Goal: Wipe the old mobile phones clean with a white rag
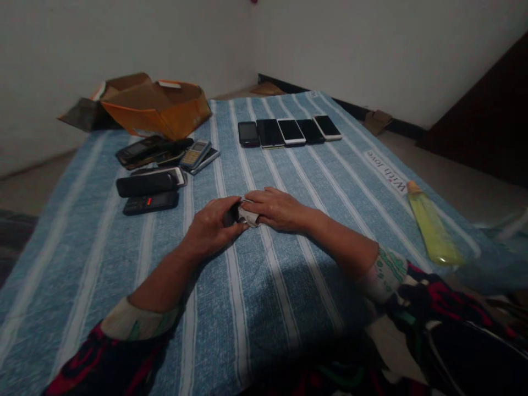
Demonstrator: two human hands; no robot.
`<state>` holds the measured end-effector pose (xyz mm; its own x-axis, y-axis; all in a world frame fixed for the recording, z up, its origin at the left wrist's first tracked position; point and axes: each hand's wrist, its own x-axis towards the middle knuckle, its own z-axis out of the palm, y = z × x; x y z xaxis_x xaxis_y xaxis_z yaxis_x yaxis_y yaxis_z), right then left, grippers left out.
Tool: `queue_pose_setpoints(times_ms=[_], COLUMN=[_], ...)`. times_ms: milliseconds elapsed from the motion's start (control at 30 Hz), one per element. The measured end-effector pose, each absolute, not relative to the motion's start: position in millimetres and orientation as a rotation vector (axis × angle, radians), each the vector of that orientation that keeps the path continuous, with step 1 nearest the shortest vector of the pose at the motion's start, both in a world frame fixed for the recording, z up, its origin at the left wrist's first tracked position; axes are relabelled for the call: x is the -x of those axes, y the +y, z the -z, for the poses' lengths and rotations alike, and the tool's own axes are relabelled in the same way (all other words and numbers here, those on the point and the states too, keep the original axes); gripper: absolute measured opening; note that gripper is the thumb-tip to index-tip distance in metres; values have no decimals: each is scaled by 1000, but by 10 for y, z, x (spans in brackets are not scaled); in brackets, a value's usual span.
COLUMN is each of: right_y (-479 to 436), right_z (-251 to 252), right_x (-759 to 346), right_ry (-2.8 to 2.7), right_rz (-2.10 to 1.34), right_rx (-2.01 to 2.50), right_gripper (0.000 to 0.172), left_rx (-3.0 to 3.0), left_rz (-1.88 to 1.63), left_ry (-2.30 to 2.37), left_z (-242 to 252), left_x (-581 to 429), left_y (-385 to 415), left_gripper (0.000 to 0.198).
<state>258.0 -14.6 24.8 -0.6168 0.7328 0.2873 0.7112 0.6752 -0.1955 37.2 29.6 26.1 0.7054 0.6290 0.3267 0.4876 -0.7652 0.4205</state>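
Near the middle of the striped cloth, my left hand (pixel 210 226) grips a dark phone (pixel 230 216), mostly hidden by my fingers. My right hand (pixel 278 209) is closed over a crumpled whitish cloth (pixel 251 218), pressed against the phone's right end. The two hands almost touch at the fingertips. Left of them lies a loose pile of phones, among them a black keypad phone (pixel 152 203), a dark phone lying across a pale one (pixel 146 183) and a blue-grey keypad phone (pixel 195 154).
Several phones lie in a row at the back, including a white-framed phone (pixel 291 132). An open orange cardboard box (pixel 165 118) stands at the back left. A yellow-green bottle (pixel 433 228) lies by the right edge of the blue striped tablecloth (pixel 264 297). Walls meet behind.
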Motion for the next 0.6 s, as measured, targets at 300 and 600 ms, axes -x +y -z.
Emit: queue_pose_setpoints(times_ms=[300,600], right_y=[-135,-152], right_z=[-310,-236], right_x=[-2770,-2615], right_ry=[-2548,-2508], right_rz=[-154,-47], right_rx=[1188,1179], right_gripper=[30,26], left_rx=[-2611,-2621], left_rz=[-653,-681], left_ry=[933,918], left_z=[-253,-282], left_x=[-383,-424], left_y=[279,255], left_gripper=[50,45])
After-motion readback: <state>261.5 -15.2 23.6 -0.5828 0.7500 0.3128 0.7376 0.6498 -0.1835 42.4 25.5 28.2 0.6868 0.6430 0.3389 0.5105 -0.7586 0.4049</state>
